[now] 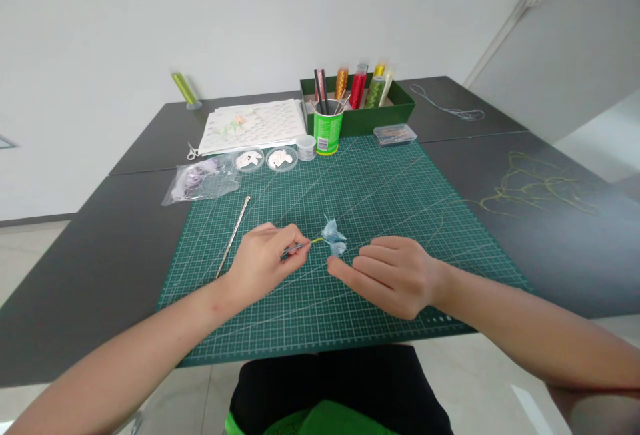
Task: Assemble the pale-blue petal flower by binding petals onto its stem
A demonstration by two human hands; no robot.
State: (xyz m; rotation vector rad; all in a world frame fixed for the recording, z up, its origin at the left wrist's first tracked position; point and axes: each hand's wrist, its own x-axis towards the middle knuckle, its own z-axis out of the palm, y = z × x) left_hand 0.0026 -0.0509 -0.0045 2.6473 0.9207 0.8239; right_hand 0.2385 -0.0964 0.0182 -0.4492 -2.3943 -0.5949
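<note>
My left hand (270, 251) is closed in a pinch around the thin stem of a pale blue flower (334, 235). A short yellow-green wrapped stretch of stem shows between my fingertips and the petals. Beside the flower, my right hand (393, 275) has most fingers curled in, with one finger reaching to the lower petal. Whether that fingertip touches the petal or sits just below it, I cannot tell. The inside of my right hand is hidden. Both hands are over a green cutting mat (300, 315). A slim metallic rod (233, 236) lies left of my left hand.
Two dishes of white pieces (249, 159) and a plastic bag (200, 180) lie back left. Behind the mat stand a green can (327, 129) of tools and a box (364, 121) of thread spools. Loose yellowish thread (535, 188) spreads at right. White sheets (270, 125) lie behind the dishes.
</note>
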